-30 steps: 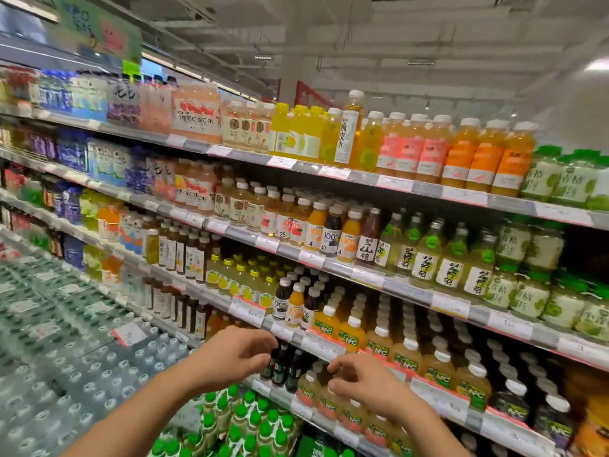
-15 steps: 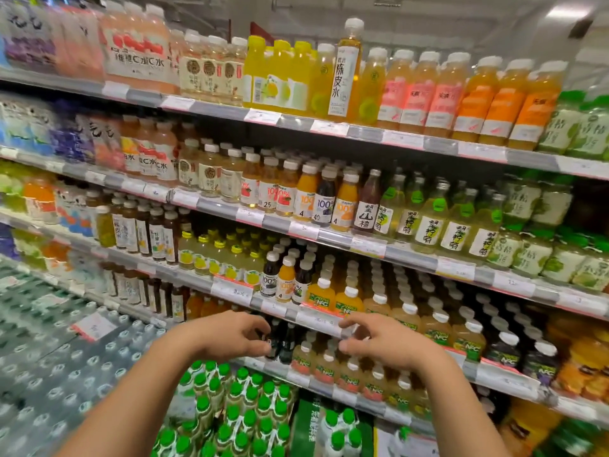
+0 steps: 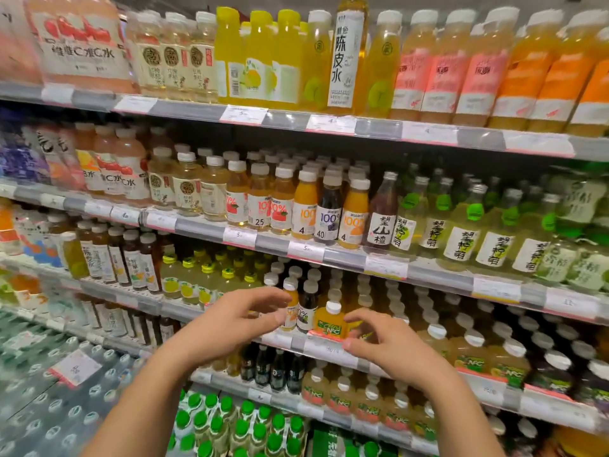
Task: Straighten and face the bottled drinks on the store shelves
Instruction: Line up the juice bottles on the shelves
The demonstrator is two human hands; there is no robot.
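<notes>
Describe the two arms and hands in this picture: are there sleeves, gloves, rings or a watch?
The left hand and the right hand are both bare, with no gloves. No ring shows on the fingers, and no watch or band on either wrist. Both forearms are uncovered down to the bottom edge of the picture, so no sleeve is in view. The nails look short and unpainted.

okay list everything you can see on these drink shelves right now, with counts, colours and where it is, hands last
Tall bottle: one, pale gold, white label, top shelf centre.
Yellow bottles: several, top shelf, to its left.
Orange bottles: several, top shelf right.
Juice bottles: row, orange, red and dark, second shelf.
Green-capped bottles: many, pale, second shelf right.
NFC bottle: one at front, orange, third shelf between hands.
Water packs: many, clear, lower left.
Left hand: open, empty.
Right hand: open, empty.
</notes>
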